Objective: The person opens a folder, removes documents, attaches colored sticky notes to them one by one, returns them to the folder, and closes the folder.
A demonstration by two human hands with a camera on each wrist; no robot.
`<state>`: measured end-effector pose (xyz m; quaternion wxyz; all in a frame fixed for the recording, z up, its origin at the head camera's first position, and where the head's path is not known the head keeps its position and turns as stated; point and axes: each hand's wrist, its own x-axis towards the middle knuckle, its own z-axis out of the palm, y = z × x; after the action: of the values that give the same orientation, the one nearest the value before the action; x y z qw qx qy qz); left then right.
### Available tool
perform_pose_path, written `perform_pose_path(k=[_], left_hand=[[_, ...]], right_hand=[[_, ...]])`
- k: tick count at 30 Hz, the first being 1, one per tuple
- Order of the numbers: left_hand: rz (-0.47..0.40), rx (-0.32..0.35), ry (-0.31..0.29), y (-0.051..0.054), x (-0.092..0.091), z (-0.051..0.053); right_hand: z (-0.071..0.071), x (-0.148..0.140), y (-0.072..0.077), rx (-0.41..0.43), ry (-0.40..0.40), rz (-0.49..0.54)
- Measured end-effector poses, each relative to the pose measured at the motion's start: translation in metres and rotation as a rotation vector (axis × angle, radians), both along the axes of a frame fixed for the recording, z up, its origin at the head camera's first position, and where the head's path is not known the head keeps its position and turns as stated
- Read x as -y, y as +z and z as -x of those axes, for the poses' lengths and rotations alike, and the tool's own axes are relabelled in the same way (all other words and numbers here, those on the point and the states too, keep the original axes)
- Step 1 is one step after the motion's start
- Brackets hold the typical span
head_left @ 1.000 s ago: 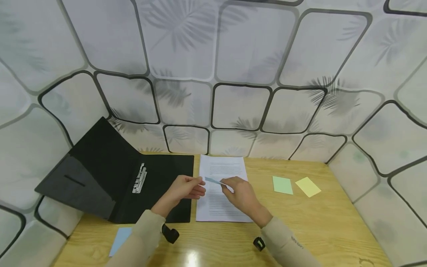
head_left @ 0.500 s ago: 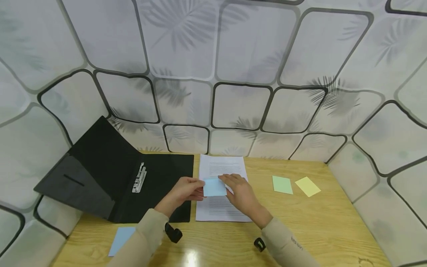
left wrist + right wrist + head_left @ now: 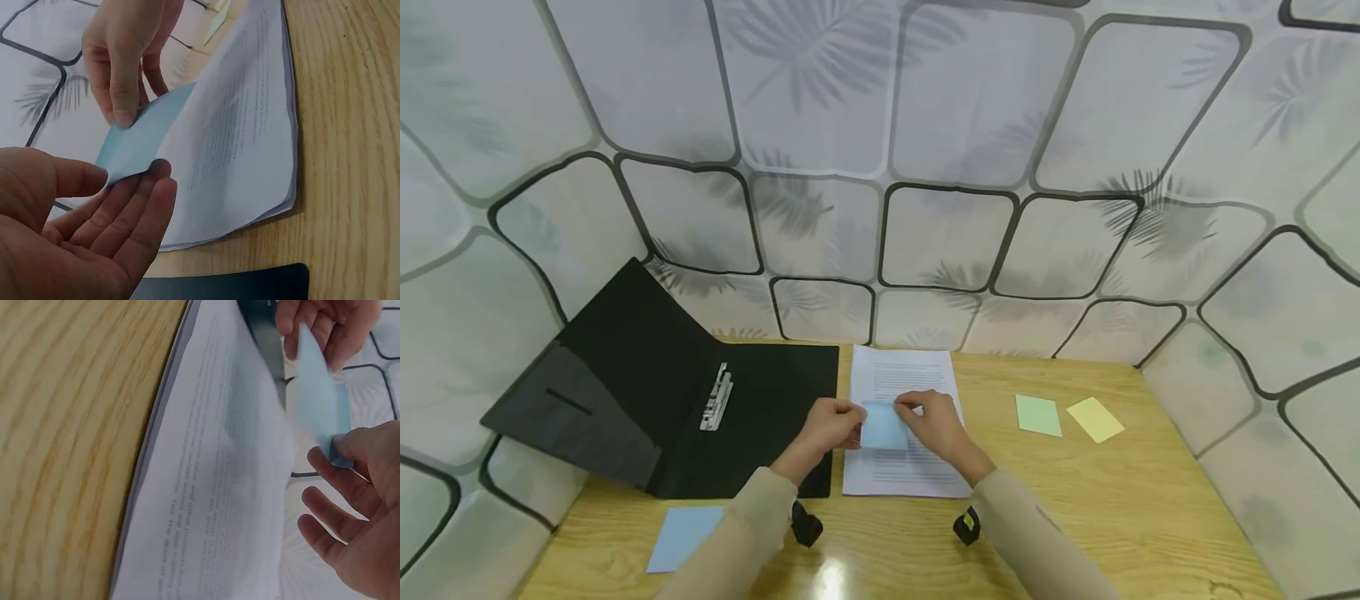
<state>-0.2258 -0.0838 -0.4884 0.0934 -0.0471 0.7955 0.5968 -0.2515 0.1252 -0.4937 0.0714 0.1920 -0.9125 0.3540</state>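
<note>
A light blue sticky note [image 3: 883, 427] is held between both hands over a stack of printed paper [image 3: 880, 475]. My left hand [image 3: 831, 425] pinches its left edge; in the left wrist view the thumb [image 3: 78, 178] lies at one corner with the fingers underneath. At the note's upper right corner, my right hand [image 3: 934, 421] pinches it between thumb and index finger, the other fingers bent loosely in the right wrist view. The note [image 3: 315, 394] stands at an angle to the paper there. Whether its lower edge touches the page, I cannot tell.
An open black folder [image 3: 782, 375] with a metal clip [image 3: 717, 400] lies to the left, its cover leaning on the patterned backdrop. Another blue note [image 3: 681, 537] is beside my left sleeve. A green note [image 3: 1038, 415] and a yellow note [image 3: 1096, 419] lie on the wooden table right of the paper.
The blue note has turned from nearly edge-on to facing the head camera. My left hand has come over to its left edge, while my right hand has kept its corner.
</note>
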Motion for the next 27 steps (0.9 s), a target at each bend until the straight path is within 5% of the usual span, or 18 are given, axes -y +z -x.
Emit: perform_pose_path(k=[4,7,13,19,27], left_hand=[[0.344,-0.274,-0.038,-0.008,-0.004,-0.005],[0.630,-0.443,-0.138,-0.011,-0.004,-0.009],[1.002,-0.527,-0.373,-0.018,-0.005,-0.012],[1.148,-0.552,-0.383,-0.021,-0.010,-0.012],[1.174,-0.507,-0.401,-0.024,-0.013,-0.008]], right_hand=[[0.008,0.003,-0.008,0.042,-0.020,-0.007],[0.013,0.003,-0.012,0.068,-0.011,-0.037],[0.021,0.002,-0.019,0.051,0.028,-0.101],[0.028,0.004,-0.025,0.072,0.035,-0.153],[0.029,0.009,-0.031,0.030,0.016,-0.227]])
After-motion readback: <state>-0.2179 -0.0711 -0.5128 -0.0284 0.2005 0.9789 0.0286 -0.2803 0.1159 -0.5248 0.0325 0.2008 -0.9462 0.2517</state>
